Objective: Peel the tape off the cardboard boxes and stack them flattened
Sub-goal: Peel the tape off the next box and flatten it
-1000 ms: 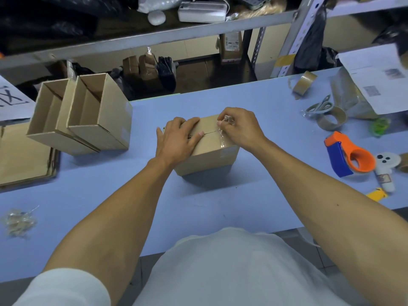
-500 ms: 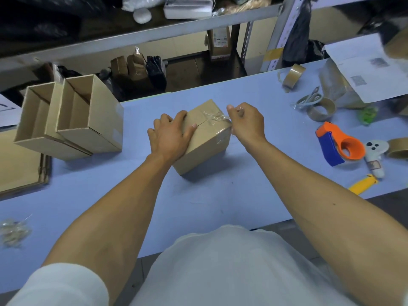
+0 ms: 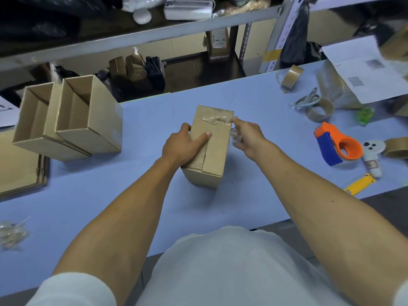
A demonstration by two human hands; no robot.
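Observation:
A small closed cardboard box (image 3: 215, 151) stands tilted on the blue table (image 3: 132, 195), its long side facing me. A crinkled strip of clear tape (image 3: 215, 120) runs across its upper part. My left hand (image 3: 183, 144) grips the box's left side, thumb lying across the front face. My right hand (image 3: 245, 135) pinches the loose end of the tape at the box's right edge, with a wad of peeled tape under its fingers. Two open boxes (image 3: 72, 115) lie on their sides at the left.
Flattened cardboard (image 3: 19, 168) lies at the far left edge. A ball of peeled tape (image 3: 11, 234) sits near the left front. At right are tape rolls (image 3: 319, 110), scissors (image 3: 306, 99), an orange-blue tape dispenser (image 3: 337, 143), a yellow cutter (image 3: 358, 184) and papers (image 3: 364, 74).
The box has been turned and tipped up from lying flat to standing tilted on end. My right hand has pulled the tape end off towards the right edge.

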